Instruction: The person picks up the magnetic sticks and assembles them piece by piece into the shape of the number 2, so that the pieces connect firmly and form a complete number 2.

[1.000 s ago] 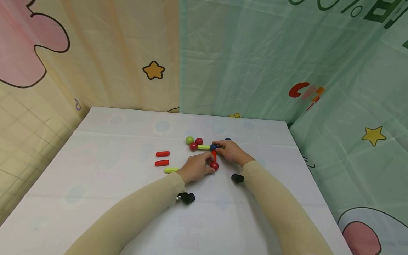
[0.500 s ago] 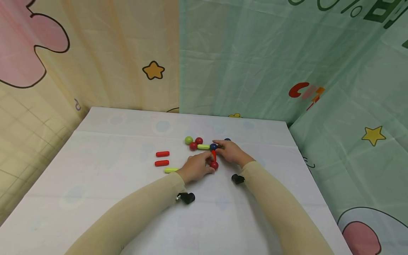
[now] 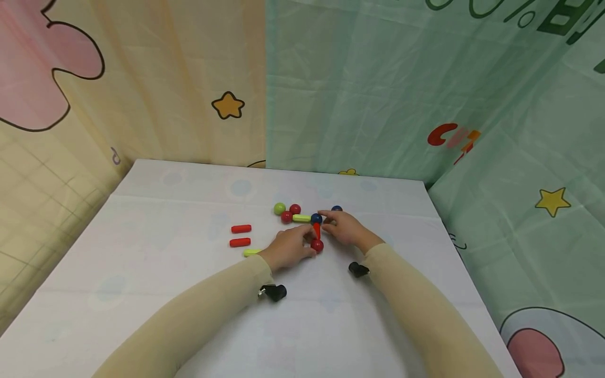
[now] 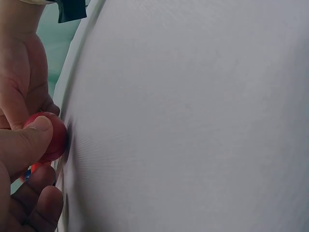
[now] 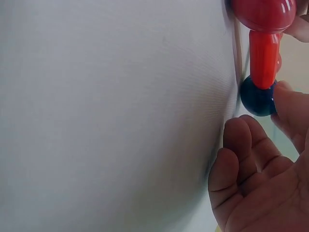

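In the head view, my left hand [image 3: 287, 248] grips the near red ball [image 3: 317, 245] and the red stick [image 3: 316, 230] joined to it. The stick's far end meets a blue ball [image 3: 316, 219], from which a yellow-green stick [image 3: 301, 218] runs left to another red ball [image 3: 287, 217]. My left thumb lies on the red ball [image 4: 57, 140] in the left wrist view. My right hand [image 3: 348, 229] is just right of the blue ball, fingers relaxed. The right wrist view shows its thumb beside or against the blue ball [image 5: 256, 99]; which, I cannot tell.
A green ball [image 3: 279, 208] and a red ball [image 3: 295, 209] sit behind the joined parts. Another blue ball [image 3: 336, 208] lies beyond my right hand. Left of my left hand are two red sticks [image 3: 241, 229] [image 3: 240, 242] and a partly covered yellow-green stick [image 3: 252, 252].
My right hand has shifted slightly right, its fingers loosening from the blue ball, and more of the far blue ball shows. My left hand keeps its grip, nearly still.
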